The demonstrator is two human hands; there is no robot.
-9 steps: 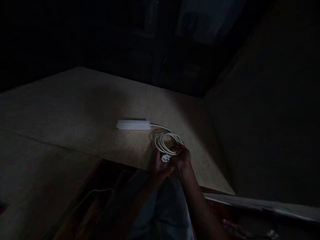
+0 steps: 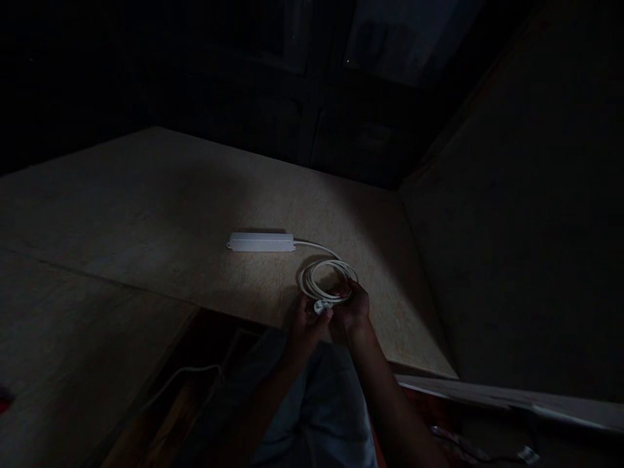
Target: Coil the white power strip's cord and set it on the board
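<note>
A white power strip (image 2: 261,242) lies on the tabletop, with its cord running out of the right end. The white cord (image 2: 306,281) is wound into a loose coil of several loops in front of me. My right hand (image 2: 355,304) is closed round the right side of this coil. At the coil's near edge is the white plug (image 2: 322,306), and my left hand (image 2: 308,325) has its fingers and thumb about it. Dim light hides the exact finger contact.
The pale table (image 2: 195,214) reaches toward dark panels at the back. A dark wall or board (image 2: 511,260) rises on the right. Below the table's near edge, a thin white cable (image 2: 195,369) hangs at left. A dim shelf (image 2: 487,390) with indistinct items lies at lower right.
The left thumb has moved up and closed on the plug, which has turned slightly. The coil has opened out a little to the left; the power strip stays in place.
</note>
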